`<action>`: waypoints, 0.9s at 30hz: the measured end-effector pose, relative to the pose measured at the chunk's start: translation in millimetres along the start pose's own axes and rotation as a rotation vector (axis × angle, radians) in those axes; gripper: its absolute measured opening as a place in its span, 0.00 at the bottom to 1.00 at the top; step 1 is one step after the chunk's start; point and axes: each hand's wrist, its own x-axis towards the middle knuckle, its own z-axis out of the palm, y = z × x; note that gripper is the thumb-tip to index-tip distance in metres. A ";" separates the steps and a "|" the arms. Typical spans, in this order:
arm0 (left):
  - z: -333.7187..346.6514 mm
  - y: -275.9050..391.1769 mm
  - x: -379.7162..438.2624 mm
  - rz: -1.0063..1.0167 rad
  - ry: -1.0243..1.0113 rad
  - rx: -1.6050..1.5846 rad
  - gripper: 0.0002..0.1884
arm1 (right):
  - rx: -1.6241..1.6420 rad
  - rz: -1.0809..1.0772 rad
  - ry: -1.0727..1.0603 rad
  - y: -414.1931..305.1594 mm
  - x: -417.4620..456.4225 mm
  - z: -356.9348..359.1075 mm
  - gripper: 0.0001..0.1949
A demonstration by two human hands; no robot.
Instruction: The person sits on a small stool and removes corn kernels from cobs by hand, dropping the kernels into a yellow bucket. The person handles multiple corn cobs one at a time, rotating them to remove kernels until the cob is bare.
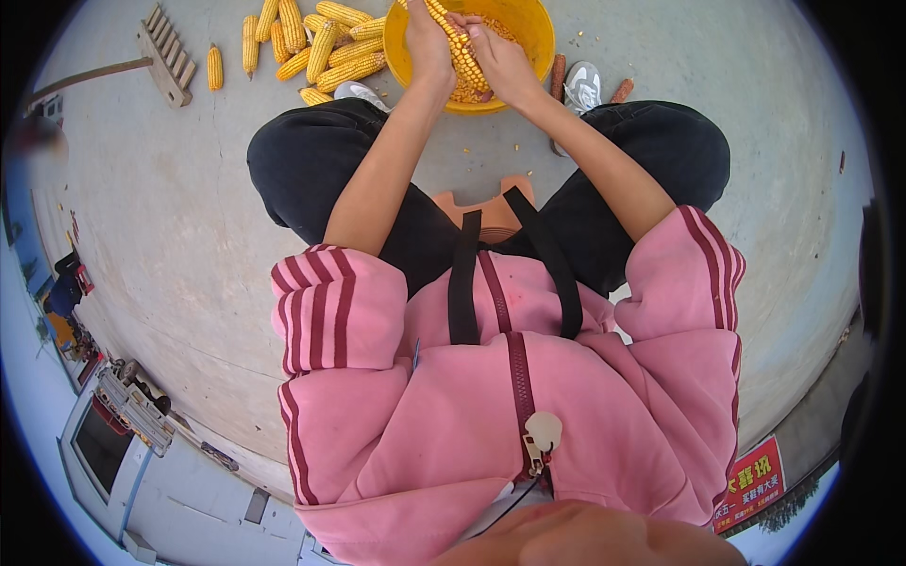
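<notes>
Above the yellow plastic tub (541,53), both my hands are on a partly shelled ear of corn (461,53). My left hand (430,49) grips its upper part from the left side. From the right, my right hand (504,62) closes around its side, fingers partly hidden behind the ear. Reddish bare cob shows near the right fingers and at the lower end; whether it all belongs to this ear, I cannot tell. Loose yellow kernels (501,28) lie in the tub beneath.
A pile of unshelled corn ears (347,49) lies left of the tub, with a single ear (215,67) farther out near a wooden rake (164,60). Bare cobs (623,90) lie beside my right shoe (583,86). An orange plastic stool (488,212) is under me.
</notes>
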 end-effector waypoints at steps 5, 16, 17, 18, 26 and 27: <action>-5.0 2.6 -0.3 -0.085 -0.080 -0.046 0.29 | 0.004 -0.192 0.153 14.3 8.2 3.2 0.23; 3.5 -2.0 -0.5 0.059 0.029 -0.016 0.21 | -0.155 -0.293 0.164 12.6 10.9 6.2 0.20; 3.6 -2.2 -0.3 0.043 0.038 -0.006 0.21 | -0.172 -0.253 0.154 15.0 11.3 6.2 0.20; 2.9 -1.5 -0.3 0.029 0.049 0.005 0.21 | -0.187 -0.216 0.142 13.2 11.1 6.5 0.19; 9.1 13.0 -0.9 -0.070 0.006 -0.146 0.29 | -0.057 -0.077 0.150 14.5 15.7 -6.2 0.24; 7.9 20.2 -2.0 -0.091 0.014 -0.167 0.30 | -0.013 -0.081 0.133 11.6 15.7 -7.9 0.26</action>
